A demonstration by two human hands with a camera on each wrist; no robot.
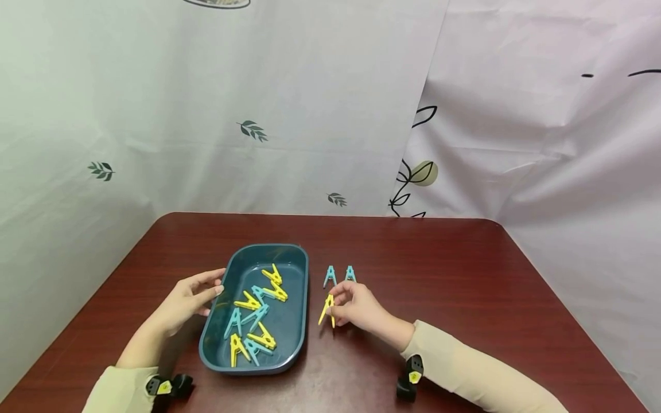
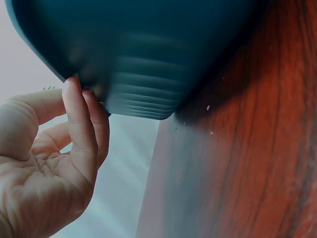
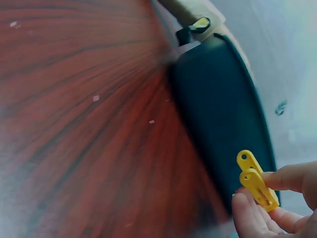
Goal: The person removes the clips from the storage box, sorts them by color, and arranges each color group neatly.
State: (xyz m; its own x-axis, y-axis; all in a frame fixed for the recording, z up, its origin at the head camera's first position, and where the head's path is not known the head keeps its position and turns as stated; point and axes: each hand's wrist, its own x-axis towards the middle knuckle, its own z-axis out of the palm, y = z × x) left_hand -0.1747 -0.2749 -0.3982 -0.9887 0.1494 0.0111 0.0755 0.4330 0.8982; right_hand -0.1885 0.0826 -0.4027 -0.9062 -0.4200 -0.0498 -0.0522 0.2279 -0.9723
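Note:
My left hand (image 1: 185,298) holds the left rim of a dark blue-green rectangular tub (image 1: 306,304), with thumb and fingers at its edge. In the left wrist view, the fingertips pinch the edge of the tub (image 2: 148,74). To the tub's right, my right hand (image 1: 358,310) pinches a yellow clothespin (image 1: 330,300) between thumb and fingers. The right wrist view shows this yellow clothespin (image 3: 257,186) in front of the tub's side wall. Inside the tub lie several loose clothespins, some yellow (image 1: 263,338), others light blue (image 1: 234,322).
Two light blue clothespins stand on the table just beyond my right hand, a left one (image 1: 330,275) and a right one (image 1: 350,273). The reddish-brown wooden table (image 1: 439,269) reaches back to a white printed cloth (image 1: 310,115) hanging behind it.

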